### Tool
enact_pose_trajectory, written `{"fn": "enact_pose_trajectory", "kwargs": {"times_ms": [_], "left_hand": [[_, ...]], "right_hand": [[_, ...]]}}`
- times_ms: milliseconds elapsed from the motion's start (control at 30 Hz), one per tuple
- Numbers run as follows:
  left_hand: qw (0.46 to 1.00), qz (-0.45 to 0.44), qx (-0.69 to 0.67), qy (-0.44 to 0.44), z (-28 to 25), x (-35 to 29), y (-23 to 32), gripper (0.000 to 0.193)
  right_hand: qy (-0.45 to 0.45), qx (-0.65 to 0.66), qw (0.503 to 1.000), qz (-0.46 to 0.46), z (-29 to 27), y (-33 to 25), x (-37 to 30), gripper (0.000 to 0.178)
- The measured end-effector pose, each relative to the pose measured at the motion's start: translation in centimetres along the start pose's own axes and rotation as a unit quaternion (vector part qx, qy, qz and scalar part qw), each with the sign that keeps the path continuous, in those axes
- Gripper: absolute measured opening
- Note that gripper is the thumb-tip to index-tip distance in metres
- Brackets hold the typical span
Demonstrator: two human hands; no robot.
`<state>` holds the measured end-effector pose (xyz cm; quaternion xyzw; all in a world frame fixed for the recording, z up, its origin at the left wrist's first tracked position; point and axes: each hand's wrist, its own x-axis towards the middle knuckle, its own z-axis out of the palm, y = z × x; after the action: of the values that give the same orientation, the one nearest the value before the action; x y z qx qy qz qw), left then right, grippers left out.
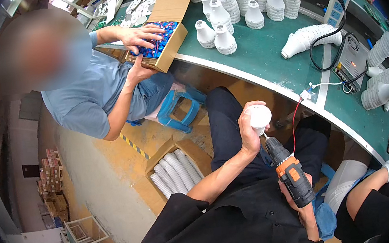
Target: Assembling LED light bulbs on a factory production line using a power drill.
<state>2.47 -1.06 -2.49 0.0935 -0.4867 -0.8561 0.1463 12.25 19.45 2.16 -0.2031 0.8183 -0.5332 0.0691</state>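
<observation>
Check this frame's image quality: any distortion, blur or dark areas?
Head view: dark corners, with fisheye bending plain in the curved front edge of the green table; a blurred patch covers the co-worker's head; the drill and white part look reasonably sharp.

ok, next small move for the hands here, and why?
Probably nudge the orange-and-black power drill in the right hand into line with the white rounded plastic piece in the left hand: the thin metal bit already reaches the piece's lower edge, but whether it's seated can't be made out from this view.
</observation>
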Motion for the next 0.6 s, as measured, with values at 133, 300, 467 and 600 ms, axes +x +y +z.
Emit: {"fn": "enact_pose_trajectory", "kwargs": {"times_ms": [133,300,467,600], "left_hand": [[1.0,0.001,-0.002,0.0,0.2,-0.04,-0.08,0.051],[1.0,-0.004,0.002,0.004,0.14,0.09,-0.09,0.051],[1.0,-0.005,-0.003,0.004,0.19,0.29,0.02,0.051],[1.0,0.001,0.0,0.001,0.08,0.18,-0.06,0.051]], "right_hand": [[-0.004,-0.004,1.0,0.001,-0.15,-0.09,-0.04,0.01],[0.015,-0.019,0.999,-0.034,0.03,-0.17,0.25,0.013],[0.001,-0.069,0.997,-0.027,-0.33,-0.9,0.4,0.016],[-0.025,-0.045,0.998,0.035,-0.36,-0.68,-0.09,0.017]]}}
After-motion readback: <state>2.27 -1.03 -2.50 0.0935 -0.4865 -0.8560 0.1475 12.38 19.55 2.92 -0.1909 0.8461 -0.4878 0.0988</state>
